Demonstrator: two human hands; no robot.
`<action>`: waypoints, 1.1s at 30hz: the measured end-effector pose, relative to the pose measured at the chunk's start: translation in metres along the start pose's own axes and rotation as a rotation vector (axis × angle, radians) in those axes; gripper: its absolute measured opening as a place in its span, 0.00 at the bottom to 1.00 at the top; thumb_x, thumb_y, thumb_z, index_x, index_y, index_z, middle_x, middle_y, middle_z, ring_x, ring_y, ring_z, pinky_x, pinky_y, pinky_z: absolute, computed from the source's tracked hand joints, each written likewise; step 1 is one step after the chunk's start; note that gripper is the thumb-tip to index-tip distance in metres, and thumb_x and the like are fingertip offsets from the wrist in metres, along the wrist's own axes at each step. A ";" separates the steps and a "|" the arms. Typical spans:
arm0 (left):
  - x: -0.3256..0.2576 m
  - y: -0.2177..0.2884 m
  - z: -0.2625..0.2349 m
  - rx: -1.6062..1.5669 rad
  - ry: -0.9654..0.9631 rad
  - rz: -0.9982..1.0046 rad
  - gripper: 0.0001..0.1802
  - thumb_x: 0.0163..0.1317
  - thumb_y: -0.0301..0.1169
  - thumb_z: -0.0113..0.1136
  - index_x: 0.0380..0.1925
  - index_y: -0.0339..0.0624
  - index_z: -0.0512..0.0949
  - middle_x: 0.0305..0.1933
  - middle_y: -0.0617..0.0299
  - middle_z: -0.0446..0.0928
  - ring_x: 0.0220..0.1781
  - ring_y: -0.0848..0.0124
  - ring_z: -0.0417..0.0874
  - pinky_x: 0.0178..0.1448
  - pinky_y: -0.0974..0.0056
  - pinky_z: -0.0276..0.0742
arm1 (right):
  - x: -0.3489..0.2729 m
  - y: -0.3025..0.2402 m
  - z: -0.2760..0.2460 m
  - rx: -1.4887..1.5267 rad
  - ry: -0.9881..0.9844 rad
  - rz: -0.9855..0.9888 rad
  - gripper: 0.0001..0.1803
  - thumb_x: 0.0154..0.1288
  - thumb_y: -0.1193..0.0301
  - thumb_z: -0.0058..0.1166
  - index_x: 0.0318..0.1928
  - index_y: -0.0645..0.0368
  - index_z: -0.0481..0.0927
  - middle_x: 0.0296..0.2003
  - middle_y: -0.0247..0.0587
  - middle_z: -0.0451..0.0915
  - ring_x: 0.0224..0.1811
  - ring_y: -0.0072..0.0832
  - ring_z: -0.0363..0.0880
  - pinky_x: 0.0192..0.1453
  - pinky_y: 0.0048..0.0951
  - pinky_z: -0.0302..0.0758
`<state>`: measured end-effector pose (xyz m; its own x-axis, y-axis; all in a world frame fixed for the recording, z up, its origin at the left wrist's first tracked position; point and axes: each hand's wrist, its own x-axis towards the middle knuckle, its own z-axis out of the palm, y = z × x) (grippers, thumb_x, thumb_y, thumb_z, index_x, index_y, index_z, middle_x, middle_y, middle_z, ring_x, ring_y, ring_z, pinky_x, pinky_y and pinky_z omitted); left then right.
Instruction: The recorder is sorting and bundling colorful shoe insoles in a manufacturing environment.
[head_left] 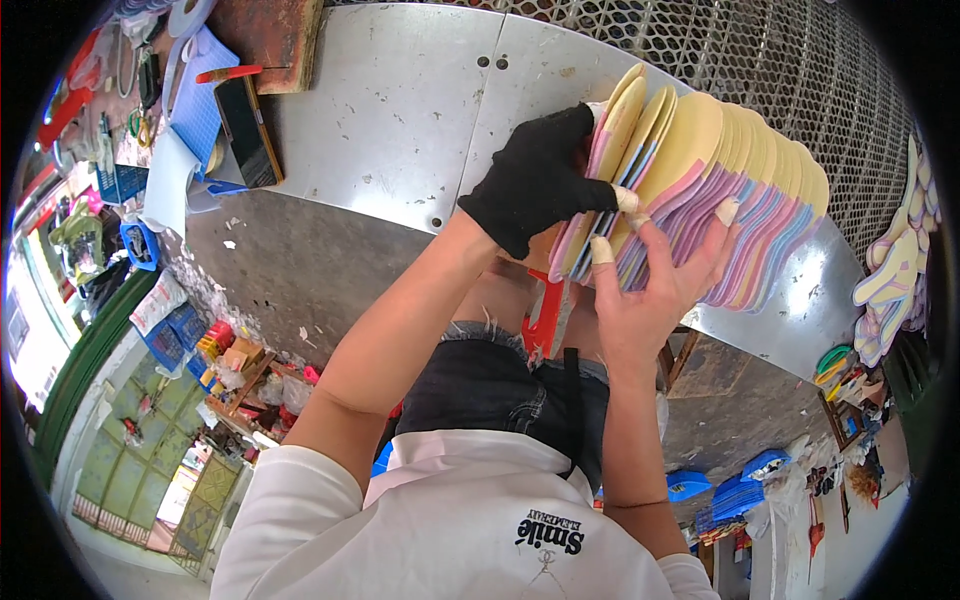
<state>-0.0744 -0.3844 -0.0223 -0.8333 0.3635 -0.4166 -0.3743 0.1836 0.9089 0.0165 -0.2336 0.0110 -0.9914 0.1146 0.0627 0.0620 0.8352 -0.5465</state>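
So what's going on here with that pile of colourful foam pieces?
A person holds a thick fanned stack of flat foam sole-shaped sheets, yellow, pink and blue, above a grey metal table. The left hand, in a black glove, grips the stack's near end, while the bare right hand supports it from below, taped fingers slipped between sheets.

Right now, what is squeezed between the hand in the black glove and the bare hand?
In the head view, a fanned stack of foam sandal soles, yellow, pink and blue, sits between the gloved left hand and the bare right hand.
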 end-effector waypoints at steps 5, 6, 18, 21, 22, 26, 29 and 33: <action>0.001 -0.001 -0.002 0.003 -0.011 -0.002 0.42 0.46 0.37 0.78 0.61 0.37 0.71 0.51 0.56 0.80 0.53 0.72 0.79 0.58 0.63 0.75 | -0.001 0.007 -0.001 0.025 0.004 0.024 0.19 0.51 0.66 0.66 0.46 0.52 0.84 0.72 0.62 0.49 0.74 0.63 0.44 0.73 0.59 0.48; 0.000 -0.001 -0.001 0.003 -0.012 -0.003 0.42 0.46 0.37 0.78 0.61 0.37 0.71 0.51 0.56 0.80 0.53 0.72 0.79 0.58 0.63 0.75 | -0.001 0.008 0.000 0.037 0.024 0.041 0.19 0.50 0.65 0.65 0.46 0.47 0.85 0.71 0.63 0.51 0.73 0.65 0.45 0.72 0.61 0.49; 0.007 -0.007 -0.010 0.020 -0.130 0.024 0.40 0.53 0.30 0.73 0.67 0.42 0.67 0.38 0.68 0.71 0.39 0.80 0.72 0.47 0.73 0.73 | -0.001 -0.005 -0.002 -0.002 -0.026 0.013 0.22 0.54 0.59 0.67 0.49 0.52 0.84 0.73 0.62 0.46 0.74 0.63 0.45 0.73 0.58 0.47; 0.005 -0.008 -0.013 -0.030 -0.163 0.052 0.39 0.54 0.28 0.72 0.67 0.43 0.67 0.40 0.67 0.71 0.40 0.80 0.72 0.47 0.73 0.73 | -0.001 -0.002 -0.002 -0.005 -0.027 0.011 0.22 0.53 0.60 0.68 0.49 0.50 0.85 0.73 0.62 0.47 0.74 0.62 0.45 0.73 0.57 0.47; 0.005 -0.006 -0.014 -0.037 -0.173 0.041 0.40 0.53 0.27 0.72 0.67 0.43 0.67 0.40 0.67 0.71 0.41 0.80 0.72 0.48 0.73 0.73 | -0.002 -0.002 -0.002 -0.006 -0.026 0.012 0.22 0.53 0.60 0.68 0.49 0.50 0.85 0.73 0.62 0.47 0.74 0.62 0.45 0.73 0.57 0.47; 0.005 -0.009 -0.017 -0.001 -0.181 0.045 0.41 0.51 0.24 0.72 0.67 0.44 0.67 0.41 0.67 0.72 0.43 0.80 0.72 0.50 0.74 0.72 | -0.003 0.000 -0.002 -0.003 -0.049 0.017 0.20 0.54 0.58 0.66 0.48 0.48 0.85 0.73 0.64 0.45 0.74 0.65 0.44 0.71 0.60 0.48; 0.002 -0.012 -0.020 0.047 -0.141 0.100 0.41 0.51 0.22 0.71 0.67 0.44 0.67 0.41 0.68 0.72 0.42 0.79 0.73 0.50 0.73 0.72 | -0.002 -0.004 -0.002 -0.033 -0.055 0.012 0.20 0.55 0.61 0.66 0.49 0.50 0.84 0.73 0.64 0.47 0.74 0.62 0.45 0.72 0.57 0.48; -0.002 -0.004 -0.014 0.051 -0.090 0.067 0.42 0.50 0.20 0.70 0.68 0.43 0.66 0.41 0.68 0.72 0.41 0.79 0.72 0.49 0.73 0.73 | 0.000 -0.001 0.004 0.035 0.030 0.053 0.22 0.55 0.64 0.66 0.50 0.55 0.79 0.72 0.64 0.50 0.74 0.59 0.49 0.73 0.55 0.49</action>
<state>-0.0767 -0.3990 -0.0252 -0.8147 0.4570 -0.3568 -0.2959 0.2016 0.9337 0.0157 -0.2365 0.0078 -0.9829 0.1750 0.0579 0.1099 0.8083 -0.5784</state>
